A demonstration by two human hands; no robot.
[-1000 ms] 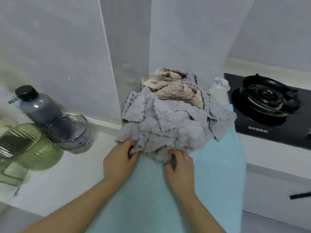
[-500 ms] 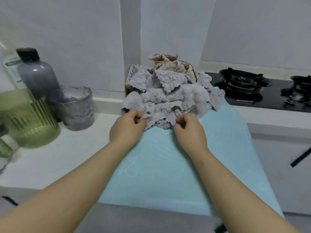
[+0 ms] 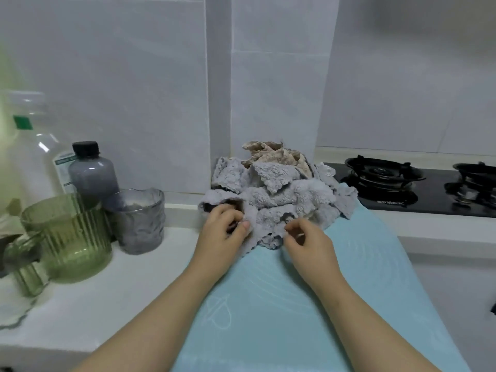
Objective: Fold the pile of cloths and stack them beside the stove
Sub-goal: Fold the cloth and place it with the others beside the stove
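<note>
The pile of cloths sits at the far end of a pale blue mat, pushed up against the tiled wall and just left of the stove. It is the same rumpled heap as half a second ago: grey cloths below, a beige cloth crumpled on top, none folded yet.

What differs is at the front edge. The lowest grey cloth is now drawn out a little toward the person, and its left corner is lifted, so a dark hollow opens under the fold. The left hand has its fingers curled into that fold with the thumb pressing the cloth from the front, gripping it. The right hand has shifted slightly apart from the left; its fingers are curled, and thumb and forefinger meet on the scalloped hem, pinching it. Both forearms reach in over the mat as before.

A small white scrap lies between the pile and the stove's near burner. On the white counter to the left stand a grey glass, a grey bottle with a black cap, and a ribbed green jug, all where they were. The view has tipped upward, so a clear bottle now shows fully behind them.
</note>
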